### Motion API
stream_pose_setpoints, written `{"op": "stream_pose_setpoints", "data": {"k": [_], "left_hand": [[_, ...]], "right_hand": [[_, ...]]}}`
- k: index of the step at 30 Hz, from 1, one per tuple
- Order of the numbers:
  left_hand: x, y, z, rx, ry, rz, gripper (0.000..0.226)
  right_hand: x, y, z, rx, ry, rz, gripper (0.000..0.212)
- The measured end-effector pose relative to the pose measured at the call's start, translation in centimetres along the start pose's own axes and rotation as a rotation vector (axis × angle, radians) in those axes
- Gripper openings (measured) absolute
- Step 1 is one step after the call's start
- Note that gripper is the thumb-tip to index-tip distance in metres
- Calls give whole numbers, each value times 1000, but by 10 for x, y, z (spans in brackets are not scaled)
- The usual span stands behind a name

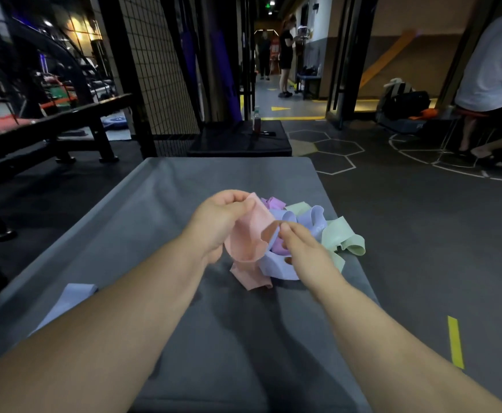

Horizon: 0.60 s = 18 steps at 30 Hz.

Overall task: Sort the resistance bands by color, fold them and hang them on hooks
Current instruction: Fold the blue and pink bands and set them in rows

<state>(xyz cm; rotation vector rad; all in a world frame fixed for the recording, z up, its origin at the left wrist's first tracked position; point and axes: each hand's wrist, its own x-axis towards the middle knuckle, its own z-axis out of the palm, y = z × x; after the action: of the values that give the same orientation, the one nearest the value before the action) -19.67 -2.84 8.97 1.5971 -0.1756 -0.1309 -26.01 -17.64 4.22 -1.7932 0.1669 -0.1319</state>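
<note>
Sorting looks barely begun; one lavender band (76,293) lies apart near the left edge of the bench (214,180), while the tangled pile (312,222) of lavender, purple and green bands sits toward its right side; the left hand (219,222) grips the upper edge of a pink band (252,231) and the right hand (300,248) pinches its near edge, lower end trailing on the bench beside the pile; folding and hanging seem wholly ahead; no hooks, bin or tray show.
</note>
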Motion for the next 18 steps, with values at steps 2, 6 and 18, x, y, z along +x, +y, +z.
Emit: {"op": "stream_pose_setpoints", "data": {"k": [2, 6, 18], "left_hand": [[-19, 7, -1, 3, -131, -16, 11], [-54, 10, -6, -12, -228, -21, 10], [-102, -48, -37, 528, -256, 85, 20]], "right_hand": [[-8, -12, 4, 143, -32, -7, 34], [-28, -24, 1, 408, -108, 51, 15], [-91, 14, -36, -209, -149, 151, 30]]}}
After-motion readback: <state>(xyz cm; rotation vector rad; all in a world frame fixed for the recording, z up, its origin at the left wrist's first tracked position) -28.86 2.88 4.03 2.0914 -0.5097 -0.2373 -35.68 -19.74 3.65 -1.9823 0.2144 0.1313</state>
